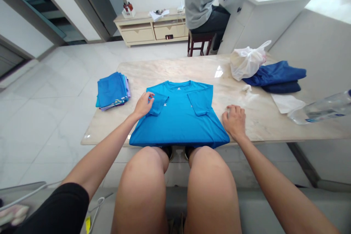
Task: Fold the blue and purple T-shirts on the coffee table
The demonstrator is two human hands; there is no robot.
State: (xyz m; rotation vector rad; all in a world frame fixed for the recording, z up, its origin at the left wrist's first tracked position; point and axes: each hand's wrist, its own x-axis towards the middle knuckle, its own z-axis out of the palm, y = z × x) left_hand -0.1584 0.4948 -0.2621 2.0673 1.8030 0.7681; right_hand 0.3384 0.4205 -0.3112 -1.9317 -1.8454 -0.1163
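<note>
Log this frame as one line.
left hand: on sleeve of blue T-shirt | right hand: on marble table, beside T-shirt | folded shirts: stacked left

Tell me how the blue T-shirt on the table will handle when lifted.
The blue T-shirt will likely be floppy and light: its hem sags over the edge of the stone tabletop. It may slide easily, since the smooth fabric lies on a polished surface. The folded sleeve by the left hand would probably drop open if lifted, as nothing fastens it.
</note>
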